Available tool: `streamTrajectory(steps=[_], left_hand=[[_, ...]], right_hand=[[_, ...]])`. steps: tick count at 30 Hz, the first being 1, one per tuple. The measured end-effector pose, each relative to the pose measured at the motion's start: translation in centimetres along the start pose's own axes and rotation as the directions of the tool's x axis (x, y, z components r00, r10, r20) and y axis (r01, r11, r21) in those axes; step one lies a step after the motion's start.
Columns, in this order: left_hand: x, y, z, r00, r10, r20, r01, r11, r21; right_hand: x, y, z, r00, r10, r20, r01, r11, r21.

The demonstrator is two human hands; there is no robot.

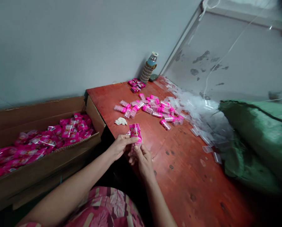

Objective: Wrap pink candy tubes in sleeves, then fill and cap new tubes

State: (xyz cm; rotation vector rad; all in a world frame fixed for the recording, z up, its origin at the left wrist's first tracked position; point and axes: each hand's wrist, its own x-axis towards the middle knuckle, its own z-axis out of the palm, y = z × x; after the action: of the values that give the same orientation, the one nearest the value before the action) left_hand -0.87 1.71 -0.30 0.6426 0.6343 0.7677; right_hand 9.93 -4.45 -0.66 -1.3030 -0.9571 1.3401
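Close to the table's near left edge, my left hand (122, 145) pinches a glossy pink printed wrapper (135, 130) between thumb and fingers. My right hand (143, 159) is closed on a small clear bottle of pink balls (133, 149), just below the wrapper. The bottle's upper end meets the wrapper; my fingers hide how far it goes in. Beyond my hands lie many similar bottles with bright pink caps (156, 108), loose on the red table (178, 164). A crumpled white scrap (121, 121) rests near the table's left edge.
On the left, a cardboard box (93, 108) holds many pink-wrapped packs (70, 130). Clear plastic sleeves (197, 113) are heaped along the right, beside a green sack (256, 132). At the back stand a bottle in a knitted cover (147, 72) and several folded pink packs (136, 85).
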Motion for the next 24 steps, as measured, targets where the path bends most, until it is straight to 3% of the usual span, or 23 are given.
streamTrajectory(steps=[2, 5, 11, 15, 19, 22, 24], left_hand=[[0.0, 0.3, -0.1, 0.998, -0.01, 0.058, 0.007, 0.998, 0.064], [0.0, 0.5, -0.2, 0.995, -0.04, 0.091, 0.03, 0.994, 0.101], [-0.1, 0.1, -0.1, 0.993, 0.026, -0.117, -0.028, 0.999, -0.022], [-0.5, -0.9, 0.5, 0.999, -0.032, -0.032, 0.03, 0.998, -0.054], [-1.4, -0.7, 0.5, 0.999, -0.024, 0.037, 0.027, 0.995, -0.093], [-2.5, 1.0, -0.6, 0.984, 0.113, -0.14, -0.136, 0.977, -0.164], [-3.1, 2.3, -1.8, 0.905, 0.258, -0.337, -0.341, 0.915, -0.215]], right_hand=[[0.1, 0.0, -0.2, 0.998, 0.044, 0.041, -0.047, 0.995, 0.091], [0.2, 0.1, -0.3, 0.999, 0.05, 0.014, -0.051, 0.991, 0.12], [-0.6, 0.0, -0.2, 0.998, 0.002, -0.065, 0.013, 0.975, 0.224], [-0.4, -0.1, -0.5, 0.992, -0.026, -0.127, 0.06, 0.962, 0.268], [0.4, 0.0, -0.6, 0.995, -0.037, -0.09, 0.059, 0.967, 0.247], [0.7, -0.4, -0.5, 0.998, -0.012, -0.054, 0.024, 0.977, 0.213], [0.5, -1.4, -0.3, 0.998, -0.011, -0.066, 0.025, 0.975, 0.222]])
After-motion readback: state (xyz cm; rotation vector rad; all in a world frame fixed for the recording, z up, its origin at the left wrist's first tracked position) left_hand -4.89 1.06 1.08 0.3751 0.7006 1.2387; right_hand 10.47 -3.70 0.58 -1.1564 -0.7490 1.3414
